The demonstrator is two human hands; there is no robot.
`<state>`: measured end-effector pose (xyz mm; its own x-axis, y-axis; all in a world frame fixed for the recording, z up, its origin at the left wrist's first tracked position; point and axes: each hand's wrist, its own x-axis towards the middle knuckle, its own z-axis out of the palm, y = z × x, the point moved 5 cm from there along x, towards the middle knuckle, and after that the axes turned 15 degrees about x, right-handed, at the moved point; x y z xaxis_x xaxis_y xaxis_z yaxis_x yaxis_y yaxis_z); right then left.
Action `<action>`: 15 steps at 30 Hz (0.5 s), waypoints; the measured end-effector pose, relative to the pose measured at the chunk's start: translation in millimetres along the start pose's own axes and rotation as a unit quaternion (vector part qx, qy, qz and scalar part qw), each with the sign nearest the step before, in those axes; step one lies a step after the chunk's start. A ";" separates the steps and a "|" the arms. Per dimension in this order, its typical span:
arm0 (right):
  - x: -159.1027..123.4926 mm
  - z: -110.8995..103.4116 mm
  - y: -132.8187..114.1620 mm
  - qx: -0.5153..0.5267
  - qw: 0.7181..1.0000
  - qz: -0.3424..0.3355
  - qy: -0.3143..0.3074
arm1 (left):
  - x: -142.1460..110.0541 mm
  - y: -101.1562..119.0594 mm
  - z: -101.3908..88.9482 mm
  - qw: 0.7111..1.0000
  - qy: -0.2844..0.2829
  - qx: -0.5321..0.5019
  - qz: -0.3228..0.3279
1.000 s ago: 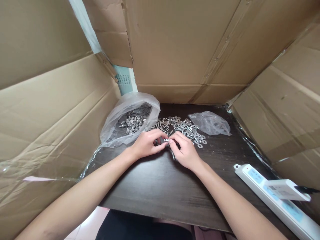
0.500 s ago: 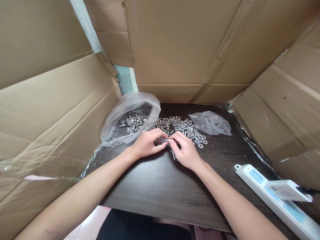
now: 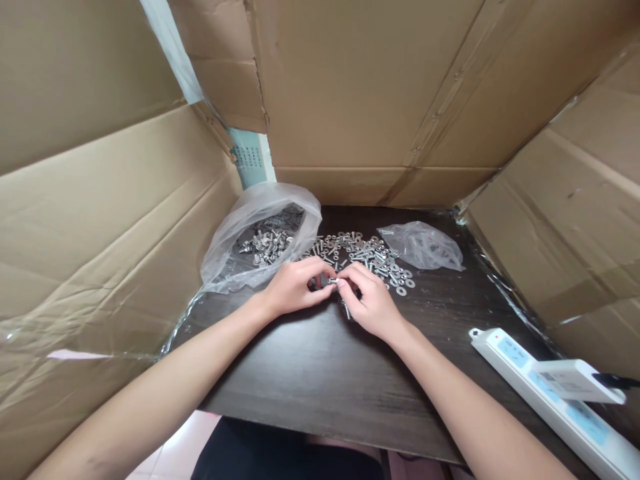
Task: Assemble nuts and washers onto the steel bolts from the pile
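Note:
My left hand (image 3: 294, 288) and my right hand (image 3: 369, 300) meet over the middle of the table. Between their fingertips is a small metal bolt (image 3: 333, 281), lying roughly level. The left thumb and forefinger pinch one end of it; the right thumb and forefinger close on the other end, mostly hiding it. Whether a nut or washer sits on it is too small to tell. Just beyond the hands spreads a pile of loose bolts, nuts and washers (image 3: 373, 257). A few more bolts (image 3: 347, 311) lie partly under the right hand.
An open clear plastic bag (image 3: 225, 257) holding assembled bolts stands at the back left. A second, crumpled plastic bag (image 3: 425, 247) lies at the back right. A white power strip (image 3: 543, 407) with a plugged-in adapter runs along the right. Cardboard walls (image 3: 350, 87) enclose the dark table (image 3: 320, 373).
Both hands stay in nearly the same place, still pinching the bolt. The fingers have shifted only very slightly.

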<state>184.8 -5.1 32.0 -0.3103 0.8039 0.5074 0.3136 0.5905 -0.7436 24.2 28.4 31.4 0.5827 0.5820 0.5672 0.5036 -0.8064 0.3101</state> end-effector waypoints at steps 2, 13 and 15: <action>-0.1 -0.1 0.1 0.004 1.000 0.002 0.000 | 0.0 0.0 0.0 1.000 -0.001 -0.001 0.001; -1.3 -0.2 -0.7 0.010 1.000 0.008 -0.003 | 0.1 0.0 -1.1 1.000 0.000 -0.004 0.000; -1.7 0.4 0.5 0.008 1.000 0.011 -0.001 | 0.0 0.0 -1.0 1.000 0.000 -0.004 0.001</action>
<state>185.1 -6.2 30.6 -0.3052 0.8167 0.4898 0.3052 0.5711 -0.7620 23.5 28.3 32.2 0.5836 0.5801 0.5683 0.4967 -0.8086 0.3154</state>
